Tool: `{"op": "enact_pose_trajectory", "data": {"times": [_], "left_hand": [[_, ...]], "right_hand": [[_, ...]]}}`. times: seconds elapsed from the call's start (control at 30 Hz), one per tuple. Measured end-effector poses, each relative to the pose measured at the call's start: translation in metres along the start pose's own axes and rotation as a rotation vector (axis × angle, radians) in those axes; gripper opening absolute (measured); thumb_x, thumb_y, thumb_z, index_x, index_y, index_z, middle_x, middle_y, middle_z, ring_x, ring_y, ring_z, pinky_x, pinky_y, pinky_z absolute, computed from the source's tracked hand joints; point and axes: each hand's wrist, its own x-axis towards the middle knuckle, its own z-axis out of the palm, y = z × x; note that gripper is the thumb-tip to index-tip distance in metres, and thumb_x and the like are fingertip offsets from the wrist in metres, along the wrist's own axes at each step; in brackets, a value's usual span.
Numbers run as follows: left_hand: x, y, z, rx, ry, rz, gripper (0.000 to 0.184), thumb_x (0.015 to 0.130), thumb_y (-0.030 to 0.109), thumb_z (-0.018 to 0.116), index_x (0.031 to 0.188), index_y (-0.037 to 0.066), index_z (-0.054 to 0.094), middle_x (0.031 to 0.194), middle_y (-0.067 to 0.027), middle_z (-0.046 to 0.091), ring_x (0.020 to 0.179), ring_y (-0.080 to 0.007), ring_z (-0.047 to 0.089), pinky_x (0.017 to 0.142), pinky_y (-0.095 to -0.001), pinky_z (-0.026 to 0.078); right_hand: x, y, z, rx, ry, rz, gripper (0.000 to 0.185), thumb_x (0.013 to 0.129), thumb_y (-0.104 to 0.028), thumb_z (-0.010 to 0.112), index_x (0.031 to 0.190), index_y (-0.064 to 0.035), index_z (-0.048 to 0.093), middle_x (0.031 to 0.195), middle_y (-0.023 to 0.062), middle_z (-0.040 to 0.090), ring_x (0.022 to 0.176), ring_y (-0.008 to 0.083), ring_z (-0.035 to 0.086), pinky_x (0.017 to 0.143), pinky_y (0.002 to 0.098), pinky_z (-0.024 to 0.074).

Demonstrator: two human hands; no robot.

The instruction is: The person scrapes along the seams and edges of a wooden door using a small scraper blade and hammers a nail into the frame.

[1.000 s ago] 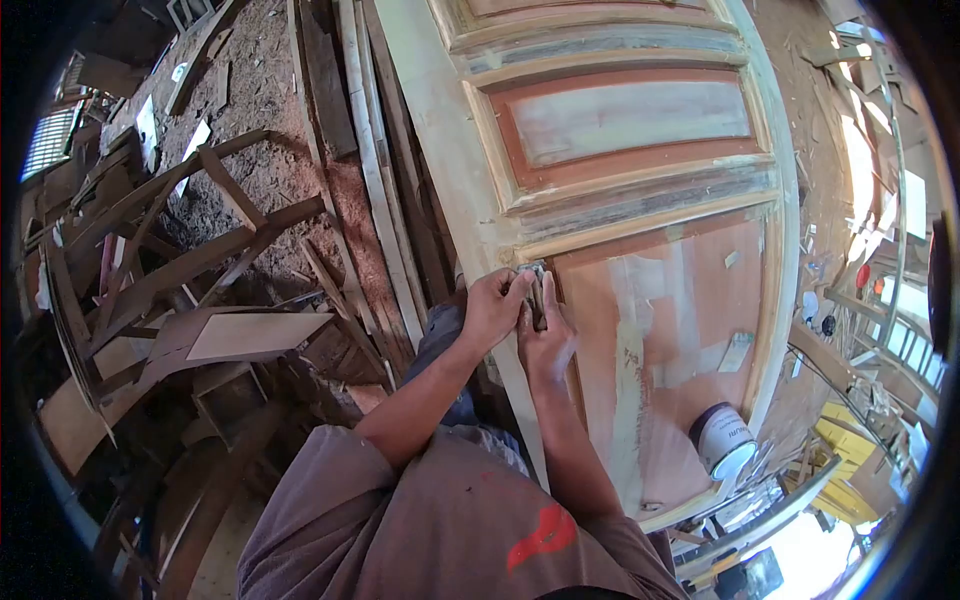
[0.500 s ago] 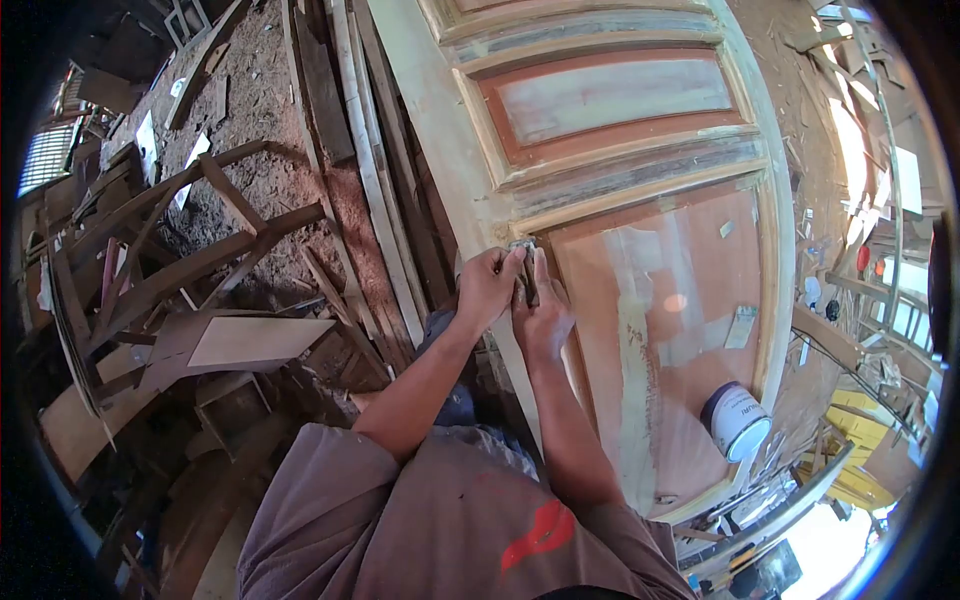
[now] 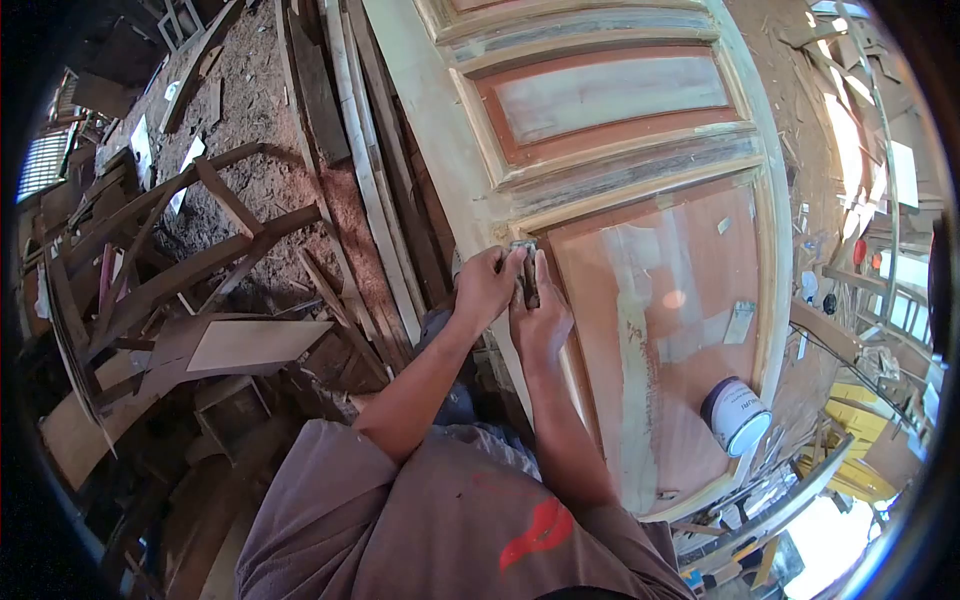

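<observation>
A wooden panel door (image 3: 690,260) lies in front of me, its recessed panels reddish and streaked with pale filler. My left hand (image 3: 486,287) is closed at the near corner of the lower panel's moulding, thumb and fingers pinched together. Close beside it, my right hand (image 3: 541,318) is closed too, its fingers pointing away from me. Between the two sits a small, dark, flat piece with a greyish end (image 3: 522,244); the fingers cover most of it, and its kind is unclear. Both hands appear to grip this piece against the door frame.
A paint can (image 3: 736,417) stands on the lower panel, near a small folded pale piece (image 3: 739,323). Long planks (image 3: 372,190) run along the door's left side. Left of them are a broken wooden frame (image 3: 240,215) and wood scraps. A yellow object (image 3: 858,445) lies at lower right.
Both hands stay at the same corner. My right hand has shifted slightly left and its fingers have drawn in a little. The whole view has moved slightly.
</observation>
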Motion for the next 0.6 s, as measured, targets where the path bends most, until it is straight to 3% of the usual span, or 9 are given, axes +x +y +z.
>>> {"op": "enact_pose_trajectory", "data": {"times": [0.13,0.3,0.4,0.5,0.6], "left_hand": [[-0.002,-0.008,-0.003,0.030,0.004,0.013,0.051,0.108,0.045,0.071,0.089,-0.003,0.073,0.069,-0.0215,0.065,0.062,-0.0316,0.066,0.064,-0.0466,0.051],[0.003,-0.012,-0.003,0.089,-0.004,0.006,0.051,0.108,0.045,0.070,0.087,-0.001,0.072,0.072,-0.0236,0.066,0.065,-0.0406,0.066,0.066,-0.0502,0.051],[0.005,-0.012,0.000,0.157,0.059,0.097,0.049,0.110,0.040,0.071,0.088,-0.004,0.071,0.069,-0.0236,0.061,0.059,-0.0279,0.052,0.061,-0.0447,0.048],[0.007,-0.013,0.001,0.146,0.065,0.076,0.047,0.109,0.038,0.071,0.089,-0.004,0.072,0.072,-0.0263,0.063,0.059,-0.0333,0.054,0.062,-0.0456,0.048],[0.008,-0.008,-0.002,0.171,0.007,-0.004,0.051,0.109,0.048,0.067,0.090,0.000,0.072,0.079,-0.0260,0.069,0.078,-0.0496,0.069,0.071,-0.0553,0.052]], "right_hand": [[-0.006,-0.008,-0.003,-0.032,-0.100,0.046,0.073,0.088,-0.013,0.088,0.157,-0.0078,0.064,0.103,0.0246,0.080,0.087,0.0398,0.079,0.077,0.0489,0.0619],[-0.008,-0.006,0.007,0.038,-0.024,-0.005,0.073,0.093,-0.015,0.084,0.161,-0.0068,0.060,0.098,0.0262,0.078,0.084,0.0420,0.078,0.075,0.0484,0.0607],[-0.007,-0.005,0.010,0.050,-0.022,-0.010,0.072,0.095,-0.015,0.082,0.162,-0.0067,0.058,0.094,0.0268,0.077,0.081,0.0419,0.076,0.072,0.0484,0.0593],[-0.009,-0.003,0.013,0.079,-0.021,0.007,0.071,0.096,-0.013,0.079,0.163,-0.0066,0.057,0.089,0.0266,0.074,0.076,0.0410,0.074,0.070,0.0483,0.0575],[-0.009,-0.007,0.012,0.084,-0.050,0.045,0.071,0.096,-0.011,0.078,0.164,-0.0068,0.056,0.085,0.0258,0.071,0.072,0.0400,0.071,0.068,0.0479,0.0561]]}}
